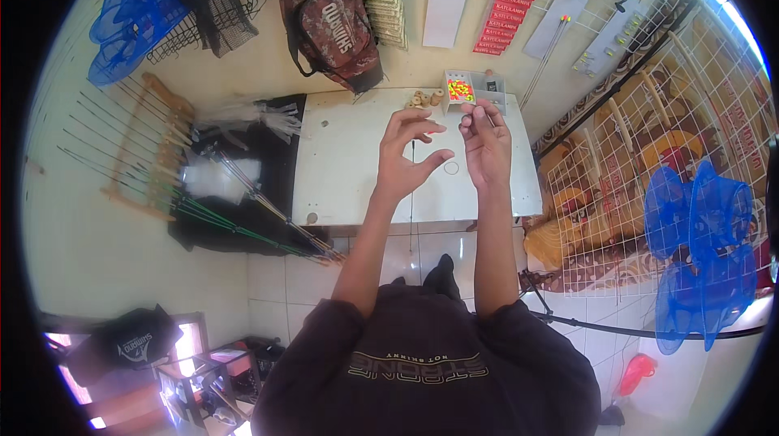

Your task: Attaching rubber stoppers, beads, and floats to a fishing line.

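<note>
Over the white table (341, 152) my left hand (403, 158) hangs with thumb and fingers spread apart, nothing visible between them. Beside it, my right hand (488, 144) has its thumb and fingertips pinched together. Something small and dark shows at those fingertips, too small to make out. A thin pale ring (451, 167) lies on the tabletop between my hands. A slim dark-tipped stick or line (413, 193) runs from beside my left hand toward the table's near edge.
At the table's back stand a clear compartment box (497, 94) with bright red-yellow pieces and several tan spools (419, 100). Fishing rods (235, 168) lean at the left. A wire grid (600, 193) with blue nets (698, 217) stands right. A camouflage bag (337, 30) hangs behind.
</note>
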Motion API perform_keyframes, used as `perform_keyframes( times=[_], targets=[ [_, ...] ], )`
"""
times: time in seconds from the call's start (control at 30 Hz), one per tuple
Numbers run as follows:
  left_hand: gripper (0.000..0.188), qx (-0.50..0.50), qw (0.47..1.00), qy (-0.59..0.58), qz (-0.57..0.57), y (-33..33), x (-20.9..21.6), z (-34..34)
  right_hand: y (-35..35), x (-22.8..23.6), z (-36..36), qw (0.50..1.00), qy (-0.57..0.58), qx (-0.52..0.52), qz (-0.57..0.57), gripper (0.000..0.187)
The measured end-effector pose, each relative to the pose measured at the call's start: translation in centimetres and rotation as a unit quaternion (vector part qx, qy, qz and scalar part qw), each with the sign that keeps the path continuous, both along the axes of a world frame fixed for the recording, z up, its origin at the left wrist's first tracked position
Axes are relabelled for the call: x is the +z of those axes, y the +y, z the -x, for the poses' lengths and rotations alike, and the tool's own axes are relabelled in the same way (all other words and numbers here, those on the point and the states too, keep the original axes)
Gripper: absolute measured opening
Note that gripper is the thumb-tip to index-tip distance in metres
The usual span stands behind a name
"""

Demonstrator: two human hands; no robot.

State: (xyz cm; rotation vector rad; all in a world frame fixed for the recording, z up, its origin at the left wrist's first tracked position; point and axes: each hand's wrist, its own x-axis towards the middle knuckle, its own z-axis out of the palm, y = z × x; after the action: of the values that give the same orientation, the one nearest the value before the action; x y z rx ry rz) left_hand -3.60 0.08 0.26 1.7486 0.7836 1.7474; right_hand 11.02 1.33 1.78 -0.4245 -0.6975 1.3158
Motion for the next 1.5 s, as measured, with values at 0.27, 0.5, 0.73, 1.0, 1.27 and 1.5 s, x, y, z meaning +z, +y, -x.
perform_keyframes(
  times=[0.27, 0.5, 0.73, 1.0, 1.27, 1.5],
  targets=[
    [0.014, 0.055, 0.998, 0.018, -0.017, 0.0, 0.0, -0.3, 0.2, -0.5, -0.9, 0.999, 0.047, -0.005, 0.015, 0.021],
    [0.008, 0.049, 0.998, -0.027, 0.002, -0.1, 0.1, -0.6, 0.1, -1.4, -1.6, 0.995, -0.084, -0.019, 0.054, 0.019],
    [0.006, 0.055, 0.998, -0.008, 0.03, 0.0, -0.4, -0.9, -1.1, -0.5, -0.8, 0.89, -0.423, -0.167, 0.034, 0.017],
    [0.004, 0.035, 0.998, -0.019, 0.047, 0.0, -0.3, -1.2, -3.5, 4.1, -0.6, 0.77, -0.572, -0.17, -0.226, 0.025],
    [0.005, 0.037, 0.999, -0.003, 0.034, 0.3, -0.4, -1.3, -3.4, 3.7, -1.0, 0.779, -0.55, -0.214, -0.211, 0.018],
    [0.005, 0.045, 0.997, -0.033, 0.054, 0.2, -0.5, -1.5, -3.2, 3.7, -1.6, 0.766, -0.573, -0.235, -0.172, 0.021]
  ],
)
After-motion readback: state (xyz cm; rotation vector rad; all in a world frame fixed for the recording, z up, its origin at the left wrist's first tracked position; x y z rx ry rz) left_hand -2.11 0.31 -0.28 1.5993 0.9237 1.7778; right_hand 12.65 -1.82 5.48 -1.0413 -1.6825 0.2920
